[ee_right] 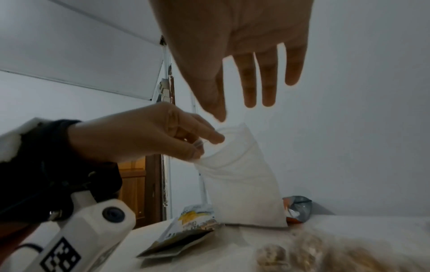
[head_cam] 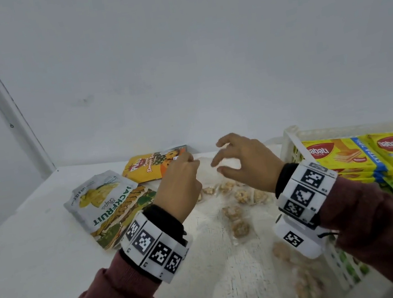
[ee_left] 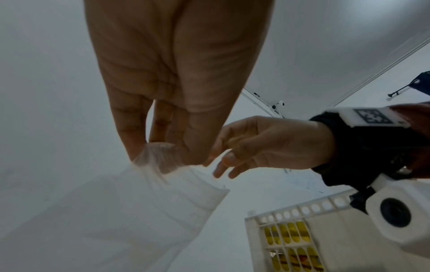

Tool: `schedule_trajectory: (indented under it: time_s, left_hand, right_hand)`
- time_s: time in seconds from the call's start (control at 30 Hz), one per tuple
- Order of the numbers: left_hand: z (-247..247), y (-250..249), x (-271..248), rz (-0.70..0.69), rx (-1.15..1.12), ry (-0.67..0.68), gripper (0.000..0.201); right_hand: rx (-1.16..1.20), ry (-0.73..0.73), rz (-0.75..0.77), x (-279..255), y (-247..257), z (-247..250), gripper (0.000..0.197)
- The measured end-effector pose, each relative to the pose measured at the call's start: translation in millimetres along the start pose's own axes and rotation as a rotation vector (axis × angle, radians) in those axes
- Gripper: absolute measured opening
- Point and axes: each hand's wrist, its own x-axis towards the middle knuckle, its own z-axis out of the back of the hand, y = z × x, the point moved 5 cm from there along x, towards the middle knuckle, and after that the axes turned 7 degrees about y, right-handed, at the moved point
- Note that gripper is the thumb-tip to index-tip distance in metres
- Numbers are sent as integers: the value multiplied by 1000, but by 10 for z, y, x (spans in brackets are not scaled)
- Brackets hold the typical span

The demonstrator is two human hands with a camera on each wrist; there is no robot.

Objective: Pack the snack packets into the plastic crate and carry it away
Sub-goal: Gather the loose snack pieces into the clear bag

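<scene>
A white translucent bag (head_cam: 207,166) stands upright on the white table (head_cam: 39,249) near the wall. My left hand (head_cam: 187,161) pinches the bag's top edge (ee_left: 160,152) between thumb and fingers. My right hand (head_cam: 220,161) hovers just right of and above the bag's top with spread fingers (ee_right: 250,95), holding nothing. In the right wrist view the bag (ee_right: 242,184) hangs from the left hand (ee_right: 200,145). The white plastic crate (head_cam: 289,145) at the right holds yellow wafer packs (head_cam: 339,155). A jackfruit chips packet (head_cam: 110,207) and a yellow packet (head_cam: 147,167) lie left of my left hand.
Several small wrapped snack pieces (head_cam: 235,201) lie scattered on the table between my wrists and toward the crate. The grey wall (head_cam: 202,58) rises directly behind the bag. A pole (head_cam: 0,88) stands at the far left corner.
</scene>
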Motion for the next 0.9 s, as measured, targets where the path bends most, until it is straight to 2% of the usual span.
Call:
schedule_trajectory:
  time_s: [0.07,0.1,0.13,0.27,0.33,0.4,0.47,0.63,0.73,0.8,0.9]
  left_hand:
    - [23,86,-38,16,-6,-1,35]
    - [30,126,-53,22,-12,2,34]
    - [31,162,-63,26,-13,6,33]
    - [3,233,-59,43,-28,30,33]
    - [-22,242,-41,41,-30,45,33]
    - [-38,251,-19,37,-29,58,34]
    - [-38,264,3,22,-29,55,35]
    - [-71,328,34,16,-77,80,40]
    - [-82,391,66,44,-112,87,40]
    - [-76,417,91,51,-129,87,44]
    - [-62,441,109,64,-157,93,45]
  right_hand:
    - [124,-62,-65,36,-36,43,10]
    - [111,-17,-118,80,-59,32,10]
    - [73,82,-167,144,-79,-16,11]
    - [-187,661,-263,337,-110,-553,29]
    - [-356,836,-254,341,-159,-852,39]
    - [-453,919,-245,321,-240,-1064,48]
    - [-475,923,-243,316,-327,-1124,50]
    - [-428,889,-218,305,-350,-1016,40]
    - [-329,831,-104,370,-214,-805,13]
    - [-225,766,-48,440,-116,-566,29]
    - [65,657,8,462,74,-125,25]
